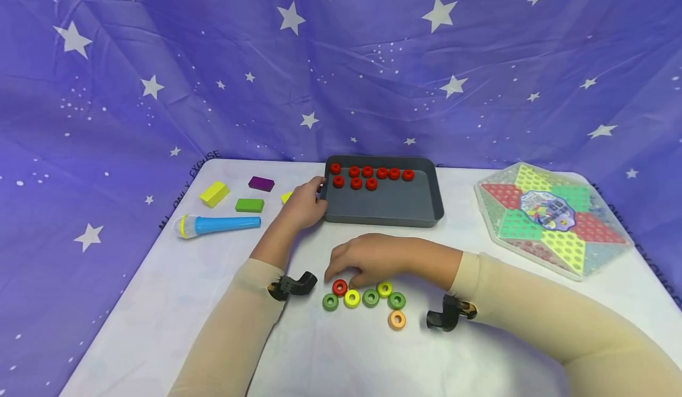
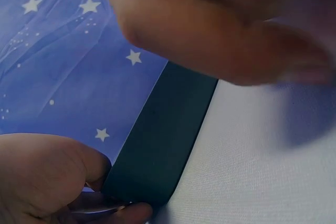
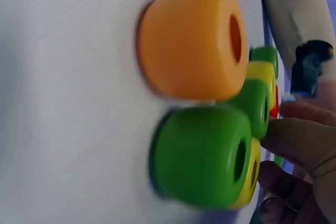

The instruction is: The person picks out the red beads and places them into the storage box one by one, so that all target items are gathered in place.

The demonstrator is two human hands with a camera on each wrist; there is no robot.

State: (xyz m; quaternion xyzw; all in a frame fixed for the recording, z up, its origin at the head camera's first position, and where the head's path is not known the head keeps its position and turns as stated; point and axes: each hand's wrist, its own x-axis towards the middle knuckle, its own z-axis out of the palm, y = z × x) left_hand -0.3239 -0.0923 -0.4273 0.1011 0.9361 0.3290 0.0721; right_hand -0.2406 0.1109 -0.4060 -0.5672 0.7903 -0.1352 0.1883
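A dark grey tray [image 1: 383,212] stands at the back of the table, with several red rings [image 1: 367,172] inside it. My left hand [image 1: 305,206] grips the tray at its left side; in the left wrist view the left hand's fingers [image 2: 131,213] are at the corner of the tray wall [image 2: 152,135]. Over a cluster of loose rings, my right hand [image 1: 367,258] reaches with thumb and fingers apart, close to a red ring [image 1: 339,287]. Around that are green rings [image 1: 370,298], yellow rings [image 1: 352,299] and an orange ring [image 3: 189,43].
To the left lie a blue toy microphone [image 1: 224,225], a green block [image 1: 250,205], a purple block [image 1: 261,183] and a yellow block [image 1: 215,194]. Another yellow block [image 1: 286,197] is partly behind my left hand. A clear-covered star board game [image 1: 554,216] lies at the right.
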